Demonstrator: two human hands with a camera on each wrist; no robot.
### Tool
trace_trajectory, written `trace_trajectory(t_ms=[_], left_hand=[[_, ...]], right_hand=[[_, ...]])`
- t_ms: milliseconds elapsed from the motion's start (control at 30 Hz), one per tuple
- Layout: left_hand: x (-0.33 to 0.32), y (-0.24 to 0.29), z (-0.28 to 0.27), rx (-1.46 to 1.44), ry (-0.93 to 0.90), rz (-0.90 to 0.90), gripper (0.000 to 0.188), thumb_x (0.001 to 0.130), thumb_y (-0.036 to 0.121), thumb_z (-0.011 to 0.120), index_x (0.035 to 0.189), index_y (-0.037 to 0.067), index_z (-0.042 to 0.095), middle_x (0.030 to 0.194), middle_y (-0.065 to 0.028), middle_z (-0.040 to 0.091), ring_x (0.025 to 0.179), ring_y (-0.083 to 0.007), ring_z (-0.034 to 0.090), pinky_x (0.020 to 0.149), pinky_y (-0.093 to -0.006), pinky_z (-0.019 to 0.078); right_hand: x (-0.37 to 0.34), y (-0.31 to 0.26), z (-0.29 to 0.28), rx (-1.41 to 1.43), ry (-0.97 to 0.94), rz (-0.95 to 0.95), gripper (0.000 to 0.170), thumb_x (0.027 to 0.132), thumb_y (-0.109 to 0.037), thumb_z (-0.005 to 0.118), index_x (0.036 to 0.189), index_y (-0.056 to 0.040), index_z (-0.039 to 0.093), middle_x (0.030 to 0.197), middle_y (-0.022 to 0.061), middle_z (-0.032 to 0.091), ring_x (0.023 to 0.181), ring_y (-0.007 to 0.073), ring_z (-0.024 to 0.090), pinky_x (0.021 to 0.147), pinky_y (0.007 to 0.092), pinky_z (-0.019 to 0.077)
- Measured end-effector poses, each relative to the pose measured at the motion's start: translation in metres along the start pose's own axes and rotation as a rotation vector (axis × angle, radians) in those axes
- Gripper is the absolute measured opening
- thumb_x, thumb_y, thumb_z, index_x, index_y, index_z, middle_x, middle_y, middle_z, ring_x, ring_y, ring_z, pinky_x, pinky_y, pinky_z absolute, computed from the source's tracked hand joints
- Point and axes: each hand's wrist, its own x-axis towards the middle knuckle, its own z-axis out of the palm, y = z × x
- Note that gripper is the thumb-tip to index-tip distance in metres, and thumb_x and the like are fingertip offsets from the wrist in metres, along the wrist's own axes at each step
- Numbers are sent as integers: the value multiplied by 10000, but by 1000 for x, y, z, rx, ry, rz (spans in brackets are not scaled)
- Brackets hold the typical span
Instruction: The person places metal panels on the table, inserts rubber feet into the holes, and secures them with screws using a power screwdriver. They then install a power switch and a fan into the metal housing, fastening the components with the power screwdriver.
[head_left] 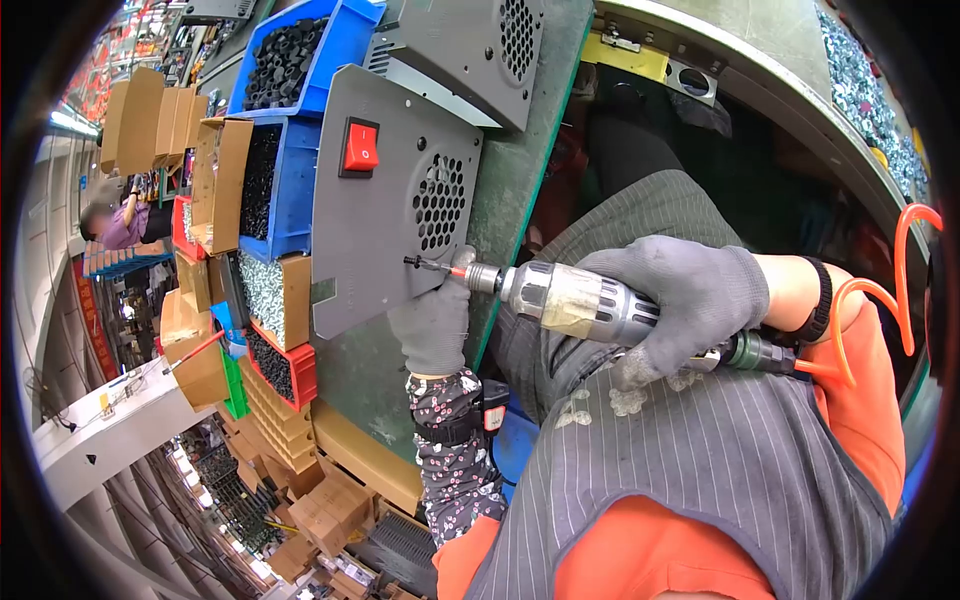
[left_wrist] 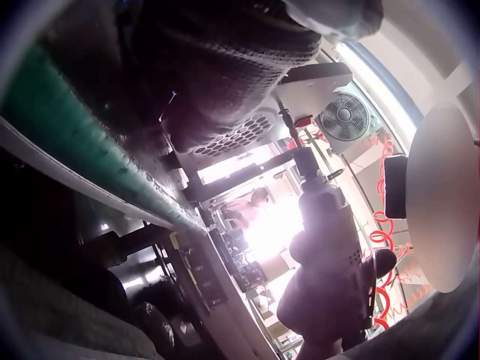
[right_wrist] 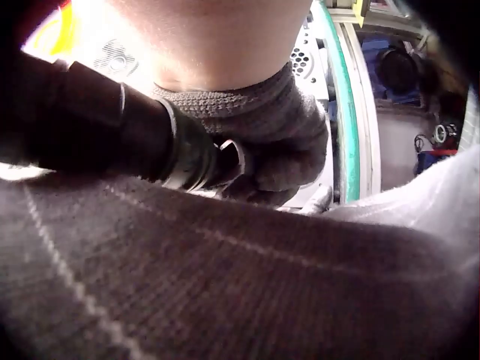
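Note:
A grey metal panel (head_left: 375,220) with a red rocker switch (head_left: 361,148) and a honeycomb vent stands tilted over the bench. My gloved left hand (head_left: 435,325) grips its near edge, fingertips beside the driver's bit; some fingers are hidden. In my gloved right hand (head_left: 690,295) is a pneumatic screwdriver (head_left: 570,298), its bit pointing at the panel below the vent. A black screw (head_left: 412,261) shows at the bit's tip. From the left wrist view, the screwdriver (left_wrist: 322,202) rises toward the panel (left_wrist: 232,139). The right wrist view shows the right hand (right_wrist: 289,150) curled round the tool.
Blue bins (head_left: 290,185) of black parts stand beyond the panel, with a cardboard box (head_left: 296,300) of screws and a red bin (head_left: 300,375) nearby. Another vented grey housing (head_left: 450,45) lies on the green bench (head_left: 365,385). An orange air hose (head_left: 900,270) loops at right.

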Motion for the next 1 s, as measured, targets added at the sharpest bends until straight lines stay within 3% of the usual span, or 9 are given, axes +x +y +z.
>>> trace_trajectory(t_ms=[367,467,533,600,667,700,733,833,1000], left_hand=[[1,4,1,64,6,52,363,694,147,775,977,-8,607,883,-82,656,784,-200,621,721,-329,493],[-1,12,-6,135,15,-24,356,700,153,770,979,0,611,914,-82,651,795,-194,617,716,-324,493],[3,-4,-29,38,-217,-79,352,694,139,766,980,1,614,937,-83,647,826,-194,611,725,-329,491],[2,-17,-45,-296,-296,-210,339,734,80,700,1041,-18,595,995,-104,634,870,-216,614,767,-355,502],[3,-15,-50,-1421,-70,-399,295,811,39,568,1098,-20,531,1003,-116,591,794,-197,567,725,-304,484],[2,-9,-49,-1371,240,-546,246,839,15,480,1076,-36,528,971,-113,574,759,-182,535,727,-312,494],[-1,-17,-52,-1372,246,-543,246,839,15,480,1076,-36,528,971,-113,574,759,-182,535,727,-312,494],[-8,-48,-63,-1701,-135,-569,170,872,30,407,978,-25,527,794,-46,505,664,-124,474,565,-217,463],[-15,-35,-56,-1504,-331,-385,129,887,29,418,967,-5,513,794,-28,492,667,-93,448,508,-182,419]], right_hand=[[5,-27,-3,396,-116,229,450,711,-199,734,1026,39,517,706,87,601,587,131,606,453,279,504],[6,-19,-1,215,-77,139,479,706,-221,751,1030,33,508,719,95,599,566,141,609,391,267,480],[0,-22,-3,209,-74,151,505,699,-233,760,1049,26,504,733,94,605,579,146,615,423,270,491],[-4,-14,-5,211,-76,162,531,693,-245,769,1067,19,501,746,93,612,591,150,622,455,273,502],[-5,5,-6,-35,-37,-103,564,683,-253,781,1097,6,499,757,82,625,628,161,630,540,284,518],[-7,6,-8,-14,-90,4,585,674,-243,785,1122,0,499,817,85,636,707,162,633,640,290,518],[-7,10,-9,-17,-95,3,585,674,-243,785,1122,0,499,817,85,636,707,162,633,640,290,518],[-1,16,-5,-10,-141,55,607,670,-215,774,1161,3,491,891,92,631,790,163,616,711,298,507],[12,27,1,-42,-164,-16,623,664,-210,764,1179,5,486,882,84,629,784,166,615,710,302,507]])
